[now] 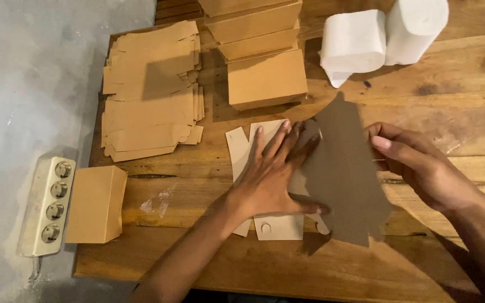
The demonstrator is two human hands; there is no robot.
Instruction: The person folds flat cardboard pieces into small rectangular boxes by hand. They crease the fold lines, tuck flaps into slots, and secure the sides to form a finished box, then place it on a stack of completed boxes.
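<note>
A flat die-cut cardboard box blank (pixel 270 224) lies on the wooden table (pixel 197 264) in front of me. My left hand (pixel 270 174) presses flat on its pale inner side, fingers spread. My right hand (pixel 416 165) pinches the right panel of the blank (pixel 343 179) and holds it folded up, its brown outer face tilted toward me. The fold line runs under my left fingertips.
A stack of flat brown blanks (pixel 150 90) lies at the back left. Folded brown boxes (pixel 265 78) are stacked at the back centre, another box (pixel 94 205) at the left edge. Two white paper rolls (pixel 355 42) stand back right. A white power strip (pixel 47 205) lies on the grey floor.
</note>
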